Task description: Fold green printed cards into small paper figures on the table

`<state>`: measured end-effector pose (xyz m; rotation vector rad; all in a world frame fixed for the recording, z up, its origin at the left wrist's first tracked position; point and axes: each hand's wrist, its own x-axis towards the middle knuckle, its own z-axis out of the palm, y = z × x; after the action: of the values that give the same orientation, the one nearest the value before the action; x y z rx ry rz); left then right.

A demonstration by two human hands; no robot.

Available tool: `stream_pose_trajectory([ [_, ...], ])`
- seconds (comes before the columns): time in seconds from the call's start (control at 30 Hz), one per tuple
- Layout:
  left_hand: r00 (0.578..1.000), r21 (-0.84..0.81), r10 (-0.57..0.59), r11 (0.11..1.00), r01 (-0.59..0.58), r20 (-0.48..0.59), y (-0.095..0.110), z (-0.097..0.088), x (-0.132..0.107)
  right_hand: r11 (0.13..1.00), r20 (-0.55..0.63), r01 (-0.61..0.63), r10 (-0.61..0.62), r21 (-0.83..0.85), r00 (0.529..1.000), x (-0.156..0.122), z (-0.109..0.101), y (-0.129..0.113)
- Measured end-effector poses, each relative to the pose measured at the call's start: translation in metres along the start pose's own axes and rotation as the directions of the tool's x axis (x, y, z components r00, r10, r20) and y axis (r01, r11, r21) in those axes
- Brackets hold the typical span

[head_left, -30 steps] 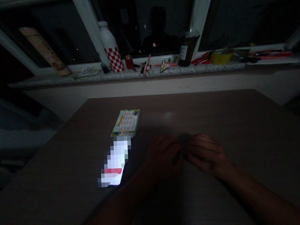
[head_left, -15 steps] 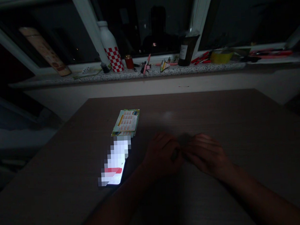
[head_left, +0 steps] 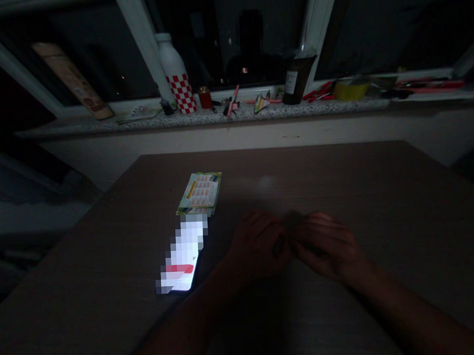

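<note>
In the head view, the left hand [head_left: 258,244] and right hand [head_left: 328,244] lay low over the middle of the brown wood-grain table [head_left: 362,172], fingers curled and tips turned toward each other; the dimness hid whether they touched or pinched anything. The forearms slanted in from the near edge's two sides. Between the hands and the table's far edge ran a strip of wood surface, and more stretched from the right hand to the right edge. The lit, dark-rimmed smartphone [head_left: 182,256] lay left of the left hand, its near end just beside the left forearm. Beyond it, toward the far left corner, sat the stack of green-and-white printed paper cards [head_left: 200,193]. Past the far edge, the speckled grey stone windowsill [head_left: 117,124] carried a white bottle with red checks [head_left: 177,75].
</note>
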<state>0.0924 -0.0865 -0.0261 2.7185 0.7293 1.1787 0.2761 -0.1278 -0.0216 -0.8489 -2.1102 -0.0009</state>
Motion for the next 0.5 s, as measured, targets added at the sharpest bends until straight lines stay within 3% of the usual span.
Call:
stream_pose_trajectory([
  [0.5,1.000,-0.018,0.026,0.999,-0.026,-0.009,0.0006,-0.0008,0.0036,0.996,-0.062,0.078,-0.080,-0.032,0.995,-0.0035,0.0006,0.0018],
])
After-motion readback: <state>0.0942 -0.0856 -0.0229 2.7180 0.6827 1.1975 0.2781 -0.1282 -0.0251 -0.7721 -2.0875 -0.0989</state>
